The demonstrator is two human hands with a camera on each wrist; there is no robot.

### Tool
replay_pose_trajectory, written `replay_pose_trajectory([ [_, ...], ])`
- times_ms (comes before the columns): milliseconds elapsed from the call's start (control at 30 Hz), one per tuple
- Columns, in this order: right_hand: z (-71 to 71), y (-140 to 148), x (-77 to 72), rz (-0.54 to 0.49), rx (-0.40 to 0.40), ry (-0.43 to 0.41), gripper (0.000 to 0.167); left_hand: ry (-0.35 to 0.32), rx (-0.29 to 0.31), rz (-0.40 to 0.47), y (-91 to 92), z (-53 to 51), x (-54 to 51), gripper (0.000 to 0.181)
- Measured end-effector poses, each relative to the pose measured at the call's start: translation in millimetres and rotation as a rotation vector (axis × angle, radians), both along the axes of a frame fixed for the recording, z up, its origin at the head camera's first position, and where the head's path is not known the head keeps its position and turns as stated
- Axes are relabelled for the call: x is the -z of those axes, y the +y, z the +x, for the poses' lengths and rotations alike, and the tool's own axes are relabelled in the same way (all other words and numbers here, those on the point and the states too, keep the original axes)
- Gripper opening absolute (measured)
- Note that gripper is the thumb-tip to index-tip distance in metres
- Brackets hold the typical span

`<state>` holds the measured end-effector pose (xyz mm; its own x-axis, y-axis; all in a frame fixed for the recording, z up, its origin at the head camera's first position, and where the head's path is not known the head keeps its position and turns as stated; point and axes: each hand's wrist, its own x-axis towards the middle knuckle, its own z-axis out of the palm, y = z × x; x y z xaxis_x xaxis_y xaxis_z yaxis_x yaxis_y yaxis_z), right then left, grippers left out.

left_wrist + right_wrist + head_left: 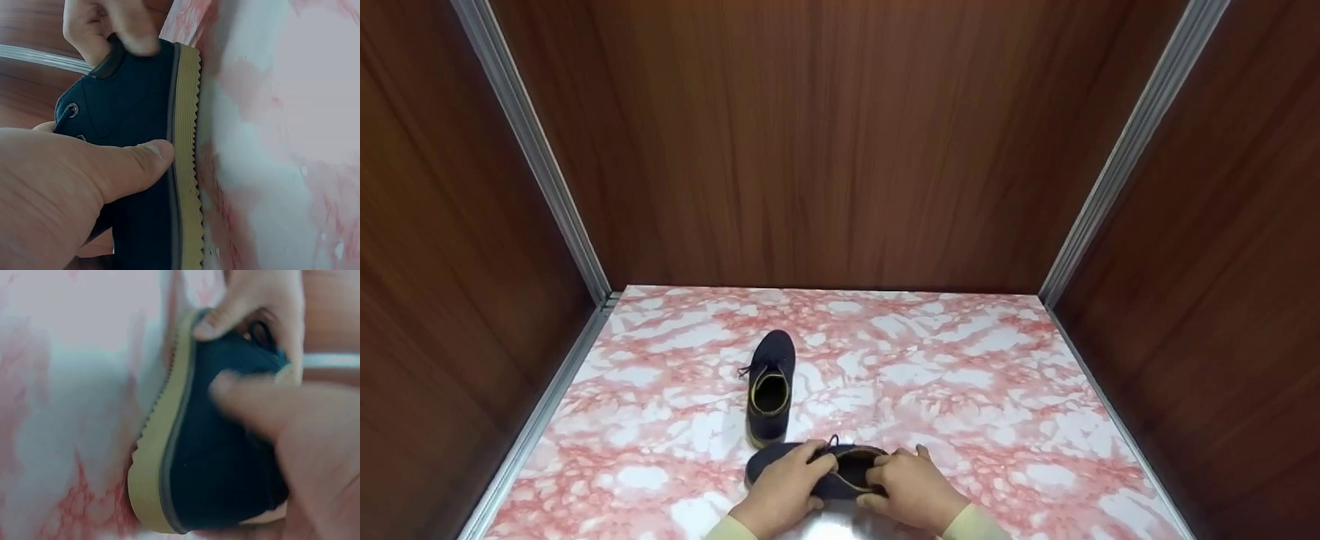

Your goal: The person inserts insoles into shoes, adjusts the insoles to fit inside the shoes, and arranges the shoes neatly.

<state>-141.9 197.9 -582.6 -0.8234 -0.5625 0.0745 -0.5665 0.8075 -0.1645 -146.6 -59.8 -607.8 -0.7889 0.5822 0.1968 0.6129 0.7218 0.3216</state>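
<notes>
A dark navy lace-up shoe [840, 489] lies sideways at the near edge of the table, its toe to the left. My left hand [781, 486] grips it across the laces, with the thumb pressed on the near side just above the ridged tan sole [187, 112]. At the collar, my right hand [913, 486] pinches the shoe's near wall, fingers in the opening and thumb outside; that thumb is blurred in the right wrist view. Beyond the held shoe's toe stands a matching shoe [776, 352], upright and pointing away, its yellow-edged opening facing up.
The table [960, 390] has a red-and-white marbled top. Brown wood-grain panels enclose it at the back [825, 150], left [450, 262] and right [1200, 300], with metal strips along the corners. The matching shoe's heel is close to the held shoe's toe.
</notes>
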Motion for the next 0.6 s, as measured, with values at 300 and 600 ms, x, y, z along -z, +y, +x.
replay_pose_trajectory([
  [300, -5.1, 23.4, 2.7, -0.500, 0.025, -0.148, 0.020, 0.019, 0.202, -0.004, 3.4, 2.2, -1.1, 0.053],
  [600, 1.8, 27.7, 7.3, -0.414, 0.047, -0.325, 0.045, 0.276, 0.302, 0.049, 8.9, -12.0, -2.0, 0.047],
])
